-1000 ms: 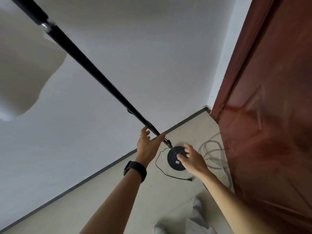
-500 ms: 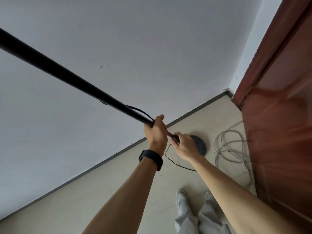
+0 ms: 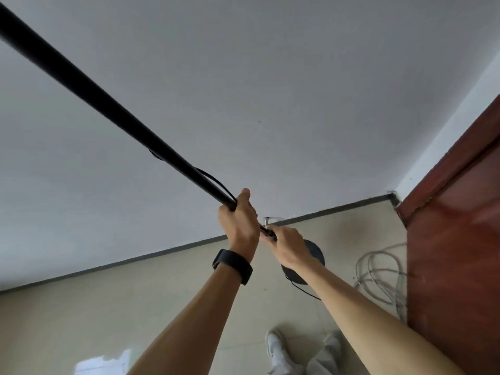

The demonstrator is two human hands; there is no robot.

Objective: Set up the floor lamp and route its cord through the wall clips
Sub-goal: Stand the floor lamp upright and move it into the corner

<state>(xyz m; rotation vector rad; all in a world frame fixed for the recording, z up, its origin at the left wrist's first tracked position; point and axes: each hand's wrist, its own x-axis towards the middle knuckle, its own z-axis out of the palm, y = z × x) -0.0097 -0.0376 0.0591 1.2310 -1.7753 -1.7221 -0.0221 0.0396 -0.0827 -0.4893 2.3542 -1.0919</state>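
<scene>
The lamp's long black pole (image 3: 108, 104) runs from the upper left down to the middle of the view. My left hand (image 3: 240, 220) is wrapped around its lower part, a black watch on the wrist. Just below, my right hand (image 3: 290, 246) grips the pole's bottom end above the round black base (image 3: 315, 253), which my forearm partly hides. A thin black cord (image 3: 213, 180) loops off the pole above my left hand and trails on the floor below the base. A small white clip (image 3: 266, 220) sits low on the wall beside my hands.
A white wall (image 3: 297, 90) fills most of the view, with a dark skirting strip along the beige floor (image 3: 135, 307). A red-brown door (image 3: 454, 239) stands at the right. A coil of grey cable (image 3: 378, 277) lies by it. My shoes (image 3: 276, 350) show at the bottom.
Both hands went from reaching toward the pole and base to gripping the pole. The base tilted off flat and the view shifted, bringing the pole's lower end closer.
</scene>
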